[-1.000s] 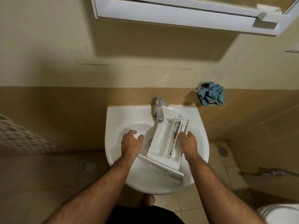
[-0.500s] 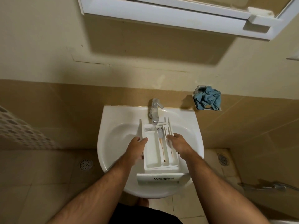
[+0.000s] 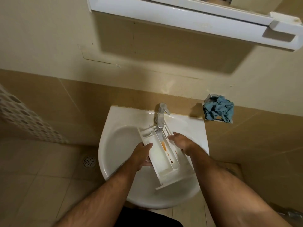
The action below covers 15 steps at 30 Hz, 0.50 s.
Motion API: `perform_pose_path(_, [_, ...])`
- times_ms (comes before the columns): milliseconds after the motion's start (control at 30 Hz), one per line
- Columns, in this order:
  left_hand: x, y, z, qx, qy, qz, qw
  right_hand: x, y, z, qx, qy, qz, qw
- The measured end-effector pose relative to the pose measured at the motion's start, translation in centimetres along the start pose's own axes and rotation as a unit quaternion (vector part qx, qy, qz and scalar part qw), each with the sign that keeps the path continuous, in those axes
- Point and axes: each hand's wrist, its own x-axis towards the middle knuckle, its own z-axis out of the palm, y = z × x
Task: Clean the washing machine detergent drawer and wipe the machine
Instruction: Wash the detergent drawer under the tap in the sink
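In the head view, the white detergent drawer (image 3: 161, 154) lies over the white sink (image 3: 114, 145), right of the basin's middle. Its long axis runs on a slant: the open back end points up and a little left, under the chrome tap (image 3: 161, 115) at the sink's back edge, and the flat front panel points down and right, toward the sink's near rim. The compartments face up, with an orange-brown stain along the middle channel.

The left hand (image 3: 141, 157) grips the drawer's left side wall about halfway along, thumb curled over the top edge and fingers wrapped beneath it. The right hand (image 3: 181, 142) rests on the drawer's right wall near the back end, its fingers laid forward against the rim and close together; whether they curl under it cannot be told.

A blue cloth (image 3: 218, 110) sits bunched in a metal wall holder beyond the sink's back right corner, well apart from the hands. A white cabinet (image 3: 188, 18) hangs above.

Half a second ago the drawer lay nearly straight, front panel square to the near rim with its lettering readable; now it is turned, panel swung rightward and its face angled out of sight. A second ago it slanted the other way and the left hand rested on the basin, off the drawer.
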Motion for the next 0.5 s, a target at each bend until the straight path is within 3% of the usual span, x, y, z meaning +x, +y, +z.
perform_pose_path(233, [0.6, 0.1, 0.7, -0.027, 0.001, -0.008, 1.000, 1.5, -0.6, -0.4, -0.082, -0.032, -0.014, 0.996])
perform_pose_path(500, [0.8, -0.2, 1.3, 0.003, 0.036, 0.016, 0.999, 1.8, 0.5, -0.3, -0.113, -0.008, -0.050, 0.992])
